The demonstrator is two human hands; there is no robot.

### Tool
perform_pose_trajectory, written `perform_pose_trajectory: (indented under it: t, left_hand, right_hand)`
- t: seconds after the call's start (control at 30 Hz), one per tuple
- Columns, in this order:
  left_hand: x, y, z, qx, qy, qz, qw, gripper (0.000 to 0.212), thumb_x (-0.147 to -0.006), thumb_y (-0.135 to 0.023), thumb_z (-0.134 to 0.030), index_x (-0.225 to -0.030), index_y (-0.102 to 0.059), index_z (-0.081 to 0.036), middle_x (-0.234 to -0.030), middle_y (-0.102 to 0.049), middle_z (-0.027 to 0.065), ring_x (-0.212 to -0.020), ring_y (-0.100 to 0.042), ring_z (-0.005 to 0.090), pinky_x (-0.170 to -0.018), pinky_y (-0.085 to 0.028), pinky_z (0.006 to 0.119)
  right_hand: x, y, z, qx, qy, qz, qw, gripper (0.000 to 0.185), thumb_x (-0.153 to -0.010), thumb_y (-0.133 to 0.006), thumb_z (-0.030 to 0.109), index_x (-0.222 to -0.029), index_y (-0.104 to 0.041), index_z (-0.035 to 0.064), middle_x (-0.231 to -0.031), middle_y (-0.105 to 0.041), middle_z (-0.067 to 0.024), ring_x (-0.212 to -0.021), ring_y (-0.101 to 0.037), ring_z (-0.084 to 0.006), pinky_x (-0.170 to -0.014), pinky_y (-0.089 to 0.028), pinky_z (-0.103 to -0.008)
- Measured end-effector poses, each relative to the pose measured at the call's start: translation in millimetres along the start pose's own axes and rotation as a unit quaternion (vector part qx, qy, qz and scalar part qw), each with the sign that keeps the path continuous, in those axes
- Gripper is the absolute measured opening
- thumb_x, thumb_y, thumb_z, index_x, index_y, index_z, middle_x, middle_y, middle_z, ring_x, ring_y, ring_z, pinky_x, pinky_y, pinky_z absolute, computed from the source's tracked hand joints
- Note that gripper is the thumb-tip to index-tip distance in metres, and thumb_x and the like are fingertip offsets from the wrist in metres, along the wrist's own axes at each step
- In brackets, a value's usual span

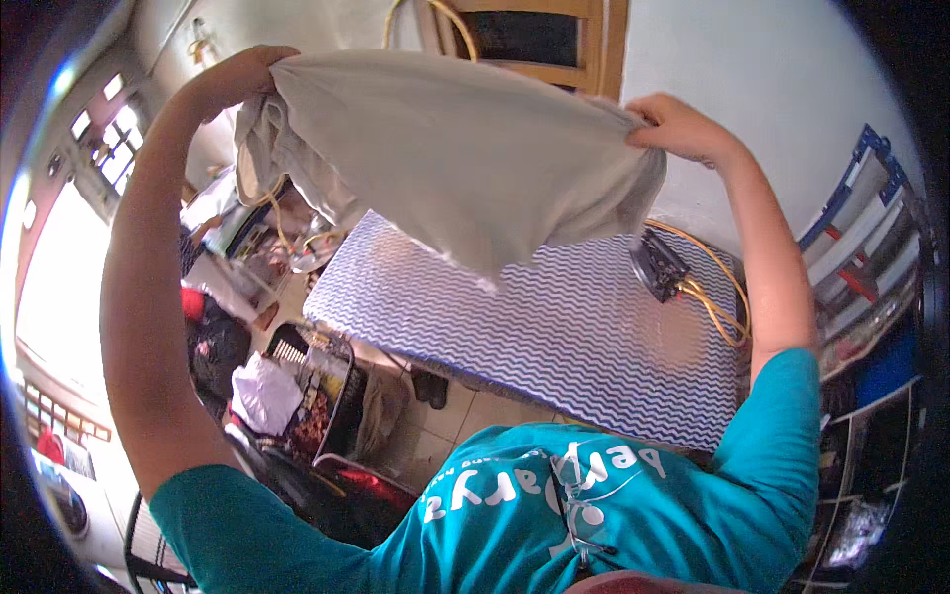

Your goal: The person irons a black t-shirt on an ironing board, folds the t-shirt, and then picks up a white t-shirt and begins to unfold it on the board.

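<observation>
A light grey-beige cloth garment (460,141) hangs spread in the air between my two raised hands. My left hand (256,70) grips its upper left corner, where some fabric is bunched below the fingers. At the other end, my right hand (679,130) pinches the garment's upper right edge. Beneath the fabric lies an ironing surface (519,319) covered in blue-and-white zigzag cloth. A dark electric iron (659,263) rests near its far right edge, below my right hand, with a yellow cord attached.
Baskets of clothes, one with a white cloth (267,393) on top, stand on the tiled floor (445,416) at the left. Another person (194,241) is partly visible beyond my left arm. Several pale items hang in a rack (861,237) at the right. A wall borders the surface's far side.
</observation>
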State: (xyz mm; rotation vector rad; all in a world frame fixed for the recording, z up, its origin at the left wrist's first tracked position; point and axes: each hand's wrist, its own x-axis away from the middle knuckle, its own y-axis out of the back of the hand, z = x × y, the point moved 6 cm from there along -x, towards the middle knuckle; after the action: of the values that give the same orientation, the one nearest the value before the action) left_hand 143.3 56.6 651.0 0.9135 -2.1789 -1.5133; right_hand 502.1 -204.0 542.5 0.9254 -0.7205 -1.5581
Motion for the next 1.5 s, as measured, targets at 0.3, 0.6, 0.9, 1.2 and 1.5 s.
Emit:
perform_pose_trajectory:
  t: [0.3, 0.6, 0.9, 1.2, 1.5]
  left_hand:
    - [-70.8, -247.9, -111.1, 0.107, -0.27, 0.239, 0.927, 0.065, -0.079, -0.073, -0.02, -0.133, -0.042, -0.001, -0.12, -0.059, 0.0175, -0.117, -0.054, 0.0262, -0.096, -0.044, 0.038]
    - [-39.8, -315.5, -174.9, 0.7, -0.156, 0.098, 0.69, 0.05, -0.088, -0.067, -0.009, -0.132, -0.044, 0.002, -0.115, -0.062, 0.0084, -0.105, -0.059, 0.0152, -0.093, -0.047, 0.031]
    - [-82.4, -323.9, -145.7, 0.787, -0.128, 0.124, 0.59, 0.022, -0.092, -0.06, -0.008, -0.112, -0.05, -0.004, -0.095, -0.066, 0.0052, -0.079, -0.063, 0.0096, -0.064, -0.05, 0.02]
    - [-96.2, -355.7, -105.8, 0.783, -0.088, 0.305, 0.535, 0.034, -0.094, -0.055, -0.01, -0.125, -0.044, -0.001, -0.105, -0.06, 0.0107, -0.089, -0.063, 0.019, -0.079, -0.054, 0.03]
    - [-157.2, -273.4, -27.7, 0.344, -0.257, 0.235, 0.872, 0.046, -0.082, -0.072, -0.031, -0.118, -0.062, -0.004, -0.104, -0.066, 0.0101, -0.095, -0.062, 0.0186, -0.089, -0.047, 0.032]
  right_hand:
    - [-16.9, -56.5, -50.1, -0.725, -0.04, -0.119, 0.677, 0.025, -0.094, -0.055, 0.018, -0.109, -0.057, -0.0025, -0.101, -0.065, -0.014, -0.092, -0.065, -0.022, -0.085, -0.055, -0.0357]
    - [-18.2, -85.3, -48.9, -0.743, 0.047, -0.21, 0.633, 0.032, -0.099, -0.045, 0.022, -0.121, -0.052, -0.0011, -0.111, -0.063, -0.0153, -0.106, -0.061, -0.0245, -0.094, -0.05, -0.0385]
    - [15.7, -123.2, 33.6, 0.059, -0.013, -0.414, 0.908, 0.029, -0.08, -0.072, 0.01, -0.1, -0.053, 0.0026, -0.089, -0.056, -0.0092, -0.078, -0.058, -0.0137, -0.068, -0.047, -0.0281]
    - [12.8, -149.8, -33.6, -0.546, -0.06, -0.396, 0.736, 0.019, -0.088, -0.058, 0.01, -0.106, -0.052, 0.0092, -0.097, -0.056, -0.0007, -0.087, -0.055, -0.0108, -0.075, -0.045, -0.0256]
    - [109.5, -64.1, -63.2, -0.485, -0.045, -0.57, 0.662, 0.023, -0.087, -0.053, 0.007, -0.11, -0.055, 0.01, -0.097, -0.059, -0.0049, -0.091, -0.059, -0.0175, -0.081, -0.05, -0.0324]
